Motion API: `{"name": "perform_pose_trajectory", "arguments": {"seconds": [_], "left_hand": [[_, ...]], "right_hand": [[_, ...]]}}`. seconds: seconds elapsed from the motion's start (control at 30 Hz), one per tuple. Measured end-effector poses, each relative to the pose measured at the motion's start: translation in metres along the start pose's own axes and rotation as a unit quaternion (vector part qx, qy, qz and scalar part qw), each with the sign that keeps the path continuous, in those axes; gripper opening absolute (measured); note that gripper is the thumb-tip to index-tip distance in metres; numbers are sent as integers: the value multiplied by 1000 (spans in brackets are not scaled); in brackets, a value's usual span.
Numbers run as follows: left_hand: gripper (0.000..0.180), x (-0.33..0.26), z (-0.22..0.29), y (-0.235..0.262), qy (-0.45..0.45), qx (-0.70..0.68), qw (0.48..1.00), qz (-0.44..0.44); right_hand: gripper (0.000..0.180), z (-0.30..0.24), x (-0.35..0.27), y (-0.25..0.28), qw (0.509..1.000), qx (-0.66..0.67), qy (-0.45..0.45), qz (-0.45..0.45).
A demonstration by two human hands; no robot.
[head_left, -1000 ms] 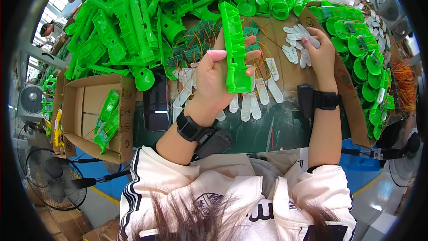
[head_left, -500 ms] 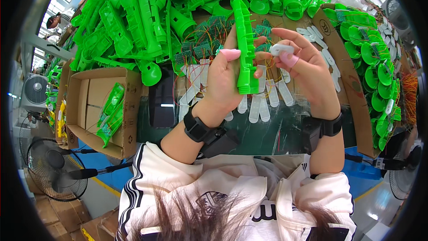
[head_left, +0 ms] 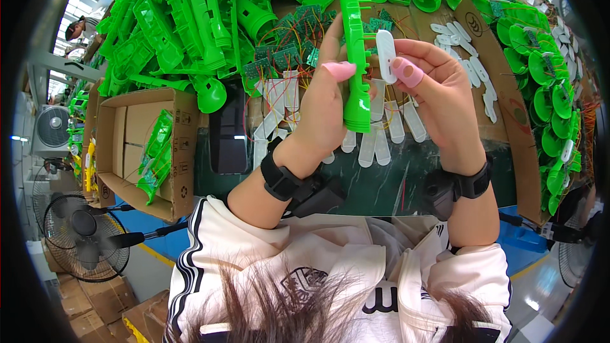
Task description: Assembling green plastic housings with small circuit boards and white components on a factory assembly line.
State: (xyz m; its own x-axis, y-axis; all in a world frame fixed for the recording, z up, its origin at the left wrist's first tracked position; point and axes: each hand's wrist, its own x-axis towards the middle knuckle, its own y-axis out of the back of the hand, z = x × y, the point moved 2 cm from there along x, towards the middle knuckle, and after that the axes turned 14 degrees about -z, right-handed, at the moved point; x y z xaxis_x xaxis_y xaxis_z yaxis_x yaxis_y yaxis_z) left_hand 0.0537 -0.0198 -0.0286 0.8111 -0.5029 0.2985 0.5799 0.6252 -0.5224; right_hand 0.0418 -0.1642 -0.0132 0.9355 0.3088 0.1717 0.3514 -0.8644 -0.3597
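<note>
A long green plastic shell half (head_left: 356, 98) stands nearly upright in my left hand (head_left: 319, 105), thumb across its near side and fingers behind it. Thin pegs and ribs stick out along its right edge. Between the thumb and fingers of my right hand (head_left: 441, 92) is a small white oval plastic piece (head_left: 385, 56), held upright just right of the shell. Whether the two parts touch I cannot tell. Below and behind my hands lie white plastic strips (head_left: 366, 147) with thin wires, and green circuit boards (head_left: 286, 57) with red and yellow wires.
A heap of green shells (head_left: 171, 25) fills the far left. At the left, a cardboard box (head_left: 114, 152) holds a green part with wires, beside a dark phone (head_left: 229, 143). Loose white oval pieces (head_left: 473, 70) lie at right, before a cardboard wall (head_left: 508, 114) and stacked green parts (head_left: 543, 95).
The white oval piece has turned from lying flat to upright and come nearer the shell. The green shell has risen slightly and shifted right with my left hand.
</note>
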Motion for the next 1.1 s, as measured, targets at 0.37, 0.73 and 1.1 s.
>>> {"name": "perform_pose_trajectory", "arguments": {"seconds": [0.37,0.73,1.1], "left_hand": [[61,-4,2,-9,6,63,998,19],[48,-10,-1,0,121,167,978,-23],[70,-1,-8,2,6,359,925,-122]], "right_hand": [[32,5,-3,-13,997,-31,33,-55],[30,9,-6,-17,995,-78,63,-17],[15,4,-5,-13,956,-288,60,20]]}}
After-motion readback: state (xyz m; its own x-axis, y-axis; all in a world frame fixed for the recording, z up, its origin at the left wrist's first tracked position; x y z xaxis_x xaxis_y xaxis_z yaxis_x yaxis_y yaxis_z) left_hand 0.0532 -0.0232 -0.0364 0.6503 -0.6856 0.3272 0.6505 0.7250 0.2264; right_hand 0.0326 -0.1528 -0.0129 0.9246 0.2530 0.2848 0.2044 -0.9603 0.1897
